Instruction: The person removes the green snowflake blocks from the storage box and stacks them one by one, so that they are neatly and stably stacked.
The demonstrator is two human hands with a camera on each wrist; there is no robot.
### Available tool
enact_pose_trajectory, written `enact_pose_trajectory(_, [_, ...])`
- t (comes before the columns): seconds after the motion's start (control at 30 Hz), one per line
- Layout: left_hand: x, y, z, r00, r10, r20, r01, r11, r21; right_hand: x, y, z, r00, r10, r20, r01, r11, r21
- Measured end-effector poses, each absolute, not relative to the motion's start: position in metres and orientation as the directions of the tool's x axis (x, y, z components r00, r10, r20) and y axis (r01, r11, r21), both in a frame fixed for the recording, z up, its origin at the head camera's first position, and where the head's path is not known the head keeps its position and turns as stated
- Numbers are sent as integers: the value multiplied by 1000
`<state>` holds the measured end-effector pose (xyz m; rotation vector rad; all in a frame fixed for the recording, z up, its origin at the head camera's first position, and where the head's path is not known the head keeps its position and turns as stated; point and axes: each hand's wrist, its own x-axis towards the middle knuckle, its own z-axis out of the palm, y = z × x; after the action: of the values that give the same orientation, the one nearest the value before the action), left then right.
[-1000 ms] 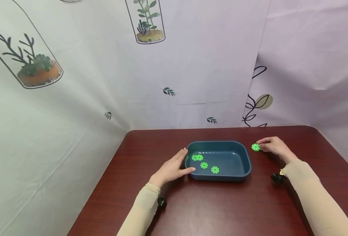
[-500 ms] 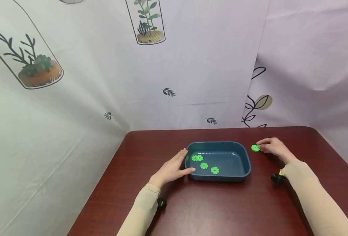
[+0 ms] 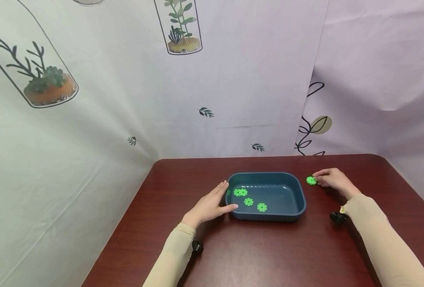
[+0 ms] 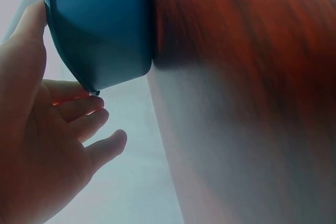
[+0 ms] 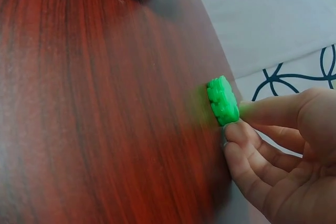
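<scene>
Beyond both hands a pale printed cloth (image 3: 255, 91) is hanging in folds, and beneath them a reddish-brown desk (image 3: 262, 251) is stretching back towards it. Cream sleeves (image 3: 172, 255) are covering the forearms behind the hands. Between the hands, right against the left one, a dark blue tray (image 3: 285, 199) is sitting on the desk. The left hand (image 3: 206, 205) is touching the tray's end, its fingers lying released along the outside and its thumb over the near rim; the right hand (image 3: 335, 180) is bending into a pinch past the tray's other end, apart from it. Small black devices (image 3: 338, 217) are showing under the wrists. To the right of the left hand, four notched green discs (image 3: 259, 207) are lying in the tray, two of them together nearest its fingers. Between the right hand's thumb and fingertips, a green piece (image 5: 222, 100) is being grasped; whether it is touching the desk I cannot quite tell.
</scene>
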<state>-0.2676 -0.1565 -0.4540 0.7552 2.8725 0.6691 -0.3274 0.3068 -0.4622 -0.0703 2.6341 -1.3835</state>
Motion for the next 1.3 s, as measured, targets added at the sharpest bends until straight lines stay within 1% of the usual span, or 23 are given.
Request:
enact_pose_trajectory(0.23, [-267, -157, -454, -870, 493, 20, 454, 783, 425, -328, 306, -453, -988, -121, -91, 0, 599, -800])
enact_pose_trajectory(0.43, [-267, -156, -450, -866, 500, 19, 466, 793, 393, -333, 298, -432, -990, -126, -64, -31, 633, -774])
enact_pose_trajectory(0.6, [-267, -157, -451, -859, 512, 16, 485, 803, 346, -340, 282, -415, -987, -152, -55, -59, 656, -752])
enact_pose_trajectory(0.87, [-265, -159, -450, -836, 548, 31, 531, 793, 298, -352, 246, -391, -961, -276, 27, -217, 686, -695])
enact_pose_trajectory(1.03, [-263, -159, -452, -828, 558, 53, 553, 797, 244, -360, 213, -374, -939, -343, 22, -263, 677, -688])
enact_pose_trajectory(1.13, [-262, -159, -452, -834, 550, 55, 547, 806, 226, -363, 192, -368, -925, -381, 16, -287, 667, -688])
enact_pose_trajectory(1.3, [-262, -157, -451, -841, 539, 49, 534, 812, 236, -362, 161, -367, -893, -448, 29, -358, 671, -649])
